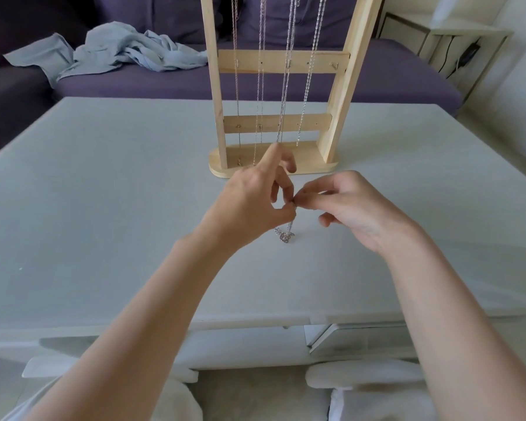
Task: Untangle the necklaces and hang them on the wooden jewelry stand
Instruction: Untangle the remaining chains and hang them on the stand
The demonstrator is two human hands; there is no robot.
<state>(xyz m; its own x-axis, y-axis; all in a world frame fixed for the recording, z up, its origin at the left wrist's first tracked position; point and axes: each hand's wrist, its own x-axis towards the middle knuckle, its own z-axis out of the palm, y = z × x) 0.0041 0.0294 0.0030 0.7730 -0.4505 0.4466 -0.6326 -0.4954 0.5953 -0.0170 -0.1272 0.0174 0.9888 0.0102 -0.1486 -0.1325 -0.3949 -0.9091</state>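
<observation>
Head view: both my left hand point(252, 196) and right hand point(343, 205) pinch the necklace point(286, 235) above the surface point(104, 208), before the wooden jewelry stand point(274, 165); a hard tug could tighten its knot.

Soft, even daylight fills the scene, brightest toward the right, where the far right corner of the table point(438, 132) nearly washes out. Shadows under the hands are faint. The wide lens bows the table's edges, and the fine chains look slightly soft throughout
</observation>
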